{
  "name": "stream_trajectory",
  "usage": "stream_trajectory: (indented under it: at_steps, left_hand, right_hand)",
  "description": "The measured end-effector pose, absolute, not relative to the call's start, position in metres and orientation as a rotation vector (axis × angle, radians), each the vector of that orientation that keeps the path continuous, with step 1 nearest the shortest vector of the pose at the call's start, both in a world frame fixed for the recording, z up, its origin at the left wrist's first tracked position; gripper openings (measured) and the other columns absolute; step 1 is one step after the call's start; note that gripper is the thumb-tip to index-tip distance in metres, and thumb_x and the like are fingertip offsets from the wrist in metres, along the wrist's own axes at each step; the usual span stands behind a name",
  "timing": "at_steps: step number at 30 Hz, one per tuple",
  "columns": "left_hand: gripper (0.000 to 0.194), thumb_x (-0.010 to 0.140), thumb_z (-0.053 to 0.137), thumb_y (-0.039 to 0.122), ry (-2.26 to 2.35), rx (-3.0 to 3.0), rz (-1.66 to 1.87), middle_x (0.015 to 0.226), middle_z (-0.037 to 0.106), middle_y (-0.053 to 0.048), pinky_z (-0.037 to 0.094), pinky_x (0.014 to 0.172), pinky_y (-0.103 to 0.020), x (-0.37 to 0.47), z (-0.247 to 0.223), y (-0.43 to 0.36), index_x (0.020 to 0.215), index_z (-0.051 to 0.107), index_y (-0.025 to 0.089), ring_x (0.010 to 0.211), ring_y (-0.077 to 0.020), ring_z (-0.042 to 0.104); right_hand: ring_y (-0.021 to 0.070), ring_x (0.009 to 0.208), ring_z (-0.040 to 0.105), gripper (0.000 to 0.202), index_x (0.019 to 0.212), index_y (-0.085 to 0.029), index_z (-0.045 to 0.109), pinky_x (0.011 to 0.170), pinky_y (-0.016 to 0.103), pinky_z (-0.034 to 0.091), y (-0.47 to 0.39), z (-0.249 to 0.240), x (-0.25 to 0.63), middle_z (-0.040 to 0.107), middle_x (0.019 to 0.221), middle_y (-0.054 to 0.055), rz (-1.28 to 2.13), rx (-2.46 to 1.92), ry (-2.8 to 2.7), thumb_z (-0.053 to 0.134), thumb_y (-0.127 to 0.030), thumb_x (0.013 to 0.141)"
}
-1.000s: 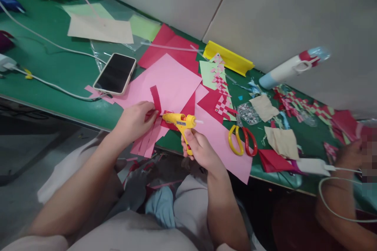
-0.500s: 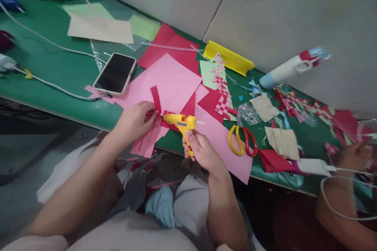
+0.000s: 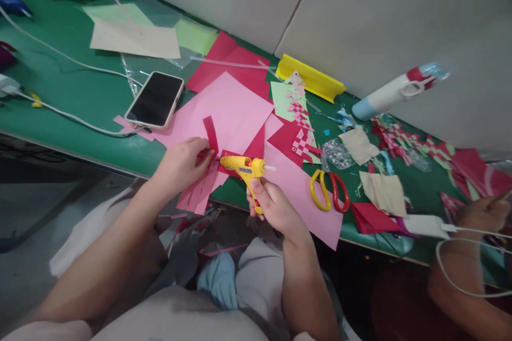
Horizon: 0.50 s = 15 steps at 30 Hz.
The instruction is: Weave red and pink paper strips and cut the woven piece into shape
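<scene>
- The left hand (image 3: 187, 164) is closed in a pinch, thumb against fingers, on one narrow dark-red paper strip (image 3: 210, 132); the strip stands out beyond the fingertips, over the near edge of a large pale-pink paper sheet (image 3: 230, 104).
- The right hand (image 3: 271, 200) is wrapped round the grip of one yellow plastic glue gun (image 3: 242, 164); its nozzle points left, near the left fingertips; whether glue is coming out, I cannot tell.
- Done, as far as I can judge: a row of red-and-pink checked woven-paper pieces (image 3: 302, 145), lying mostly on a pale-green paper sheet (image 3: 280, 100) right of the pink sheet; they look assembled.
- Left, by my judgement: the strip in hand seems unfinished work; loose pink paper strips (image 3: 195, 192) hang at the near table edge, apparently unused.
- Counts: one pair of scissors with a red and a yellow handle (image 3: 339, 196), near right; two beige cloth pouches (image 3: 383, 193), right; one white-and-blue bottle (image 3: 380, 98), far right; one black-screened phone (image 3: 157, 100), left; checked pieces about four, overlapping; pink strips several, too bunched to count.
</scene>
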<state>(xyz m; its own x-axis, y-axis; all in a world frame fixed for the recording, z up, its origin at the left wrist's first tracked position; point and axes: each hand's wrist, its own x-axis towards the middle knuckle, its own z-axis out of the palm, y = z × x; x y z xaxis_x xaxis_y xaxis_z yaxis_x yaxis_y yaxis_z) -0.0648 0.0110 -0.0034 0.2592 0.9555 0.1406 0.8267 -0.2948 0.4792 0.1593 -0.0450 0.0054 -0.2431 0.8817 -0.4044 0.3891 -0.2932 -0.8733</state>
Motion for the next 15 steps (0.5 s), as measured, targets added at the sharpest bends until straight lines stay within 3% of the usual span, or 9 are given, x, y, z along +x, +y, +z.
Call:
stream_trajectory:
  at_steps: [8, 15]
  left_hand:
    - [0.021, 0.089, 0.042, 0.029, 1.648, 2.238, 0.582, 0.075, 0.06, -0.005, 0.035, 0.057, -0.028, -0.064, -0.003, 0.01, 0.074, 0.053, 0.019, 0.064, -0.0152, 0.052]
    - [0.021, 0.089, 0.042, 0.029, 1.633, 2.216, 0.584, 0.077, 0.061, -0.005, 0.036, 0.057, -0.028, -0.064, -0.002, 0.011, 0.074, 0.054, 0.019, 0.065, -0.0161, 0.053]
  right_hand:
    - [0.0079, 0.045, 0.048, 0.049, 0.093, -0.017, 0.054, 0.037, 0.017, 0.031, -0.04, 0.005, 0.166, 0.046, 0.06, -0.005, 1.77, -1.407, -1.306, 0.04, -0.064, 0.089]
    - [0.0069, 0.04, 0.04, 0.054, 0.094, -0.016, 0.055, 0.034, 0.018, 0.025, -0.033, 0.011, 0.177, 0.043, 0.058, -0.005, 1.917, -1.315, -1.175, 0.043, -0.068, 0.085]
